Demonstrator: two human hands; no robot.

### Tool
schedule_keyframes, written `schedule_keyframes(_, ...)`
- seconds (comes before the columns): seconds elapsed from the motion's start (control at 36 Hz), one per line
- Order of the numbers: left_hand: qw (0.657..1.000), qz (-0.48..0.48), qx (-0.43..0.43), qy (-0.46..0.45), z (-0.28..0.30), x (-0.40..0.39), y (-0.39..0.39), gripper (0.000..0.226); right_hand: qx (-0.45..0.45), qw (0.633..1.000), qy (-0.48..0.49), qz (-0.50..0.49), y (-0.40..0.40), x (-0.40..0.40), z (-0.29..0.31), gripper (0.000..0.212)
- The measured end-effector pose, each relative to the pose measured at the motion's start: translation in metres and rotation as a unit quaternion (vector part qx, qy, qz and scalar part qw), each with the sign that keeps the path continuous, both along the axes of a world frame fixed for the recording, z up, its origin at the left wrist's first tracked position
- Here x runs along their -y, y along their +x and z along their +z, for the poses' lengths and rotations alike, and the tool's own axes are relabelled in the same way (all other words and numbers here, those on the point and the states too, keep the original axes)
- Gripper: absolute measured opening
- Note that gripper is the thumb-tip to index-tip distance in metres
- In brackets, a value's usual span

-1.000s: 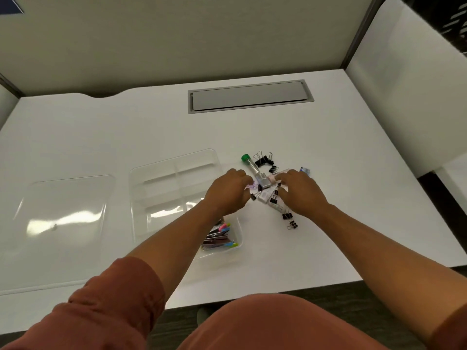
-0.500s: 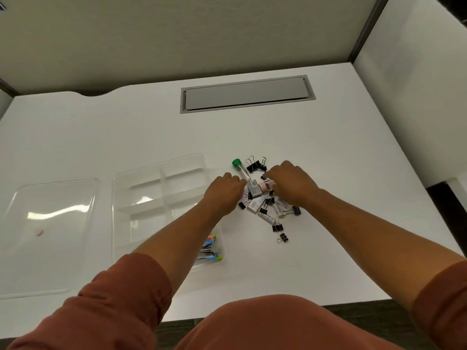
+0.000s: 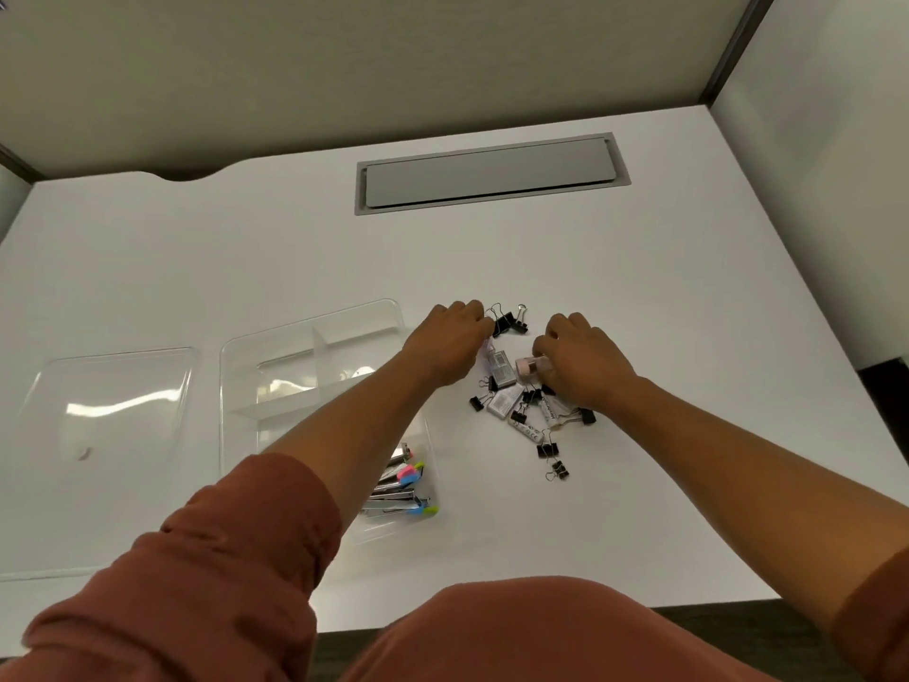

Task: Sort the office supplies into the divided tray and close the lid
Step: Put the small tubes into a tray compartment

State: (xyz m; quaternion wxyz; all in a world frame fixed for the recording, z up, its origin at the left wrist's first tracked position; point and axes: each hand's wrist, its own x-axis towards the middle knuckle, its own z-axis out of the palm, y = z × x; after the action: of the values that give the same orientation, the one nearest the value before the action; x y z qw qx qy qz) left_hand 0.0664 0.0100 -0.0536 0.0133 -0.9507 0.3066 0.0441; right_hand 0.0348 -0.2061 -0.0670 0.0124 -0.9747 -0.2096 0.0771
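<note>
A loose pile of office supplies (image 3: 521, 406) lies on the white desk: black binder clips (image 3: 509, 323), small grey boxes (image 3: 502, 375) and thin white tubes (image 3: 529, 429). My left hand (image 3: 450, 344) rests curled on the pile's left edge and covers the spot where the green-capped tube lay. My right hand (image 3: 583, 369) pinches a pink-capped cylinder (image 3: 527, 367) at the pile's right side. The clear divided tray (image 3: 315, 332) stands left of the pile, with coloured markers (image 3: 406, 479) in its near compartment. Its clear lid (image 3: 113, 411) lies flat further left.
A grey cable hatch (image 3: 489, 177) is set into the desk at the back. Partition walls stand behind and to the right. The desk's front edge (image 3: 738, 600) runs close to my body, and two stray clips (image 3: 553, 460) lie nearest it.
My left hand has slid forward over the green-capped tube, hiding it. My right hand has shifted right and closed on the pink-capped cylinder. The camera has tilted.
</note>
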Motion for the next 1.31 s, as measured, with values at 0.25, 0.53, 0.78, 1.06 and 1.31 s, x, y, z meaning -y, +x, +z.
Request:
schedule_keyframes(0.25, 0.998, -0.049, -0.004, 0.037, -0.004, 0.003, 0.018, 0.033, 0.066, 0.995, 0.059, -0.050, -0.006, 0.012, 0.005, 0.027)
schedule_keyframes(0.53, 0.998, 0.006, -0.015, 0.053, -0.006, 0.015, 0.013, 0.034, 0.082, 0.989, 0.093, -0.083, -0.008, 0.006, 0.007, 0.029)
schedule_keyframes(0.78, 0.998, -0.011, -0.003, 0.070, -0.002, 0.011, 0.006, 0.024, 0.081, 0.984, 0.118, -0.103, -0.017, -0.007, 0.011, 0.030)
schedule_keyframes(1.06, 0.990, 0.075, -0.026, -0.115, 0.031, -0.015, -0.001, 0.024, 0.097, 0.977, 0.162, -0.101, -0.024, -0.036, 0.027, 0.030)
schedule_keyframes(1.31, 0.922, 0.225, -0.074, -0.307, 0.054, -0.080, -0.019, 0.021, 0.083, 0.973, 0.199, -0.076, -0.034, -0.093, 0.043, 0.033)
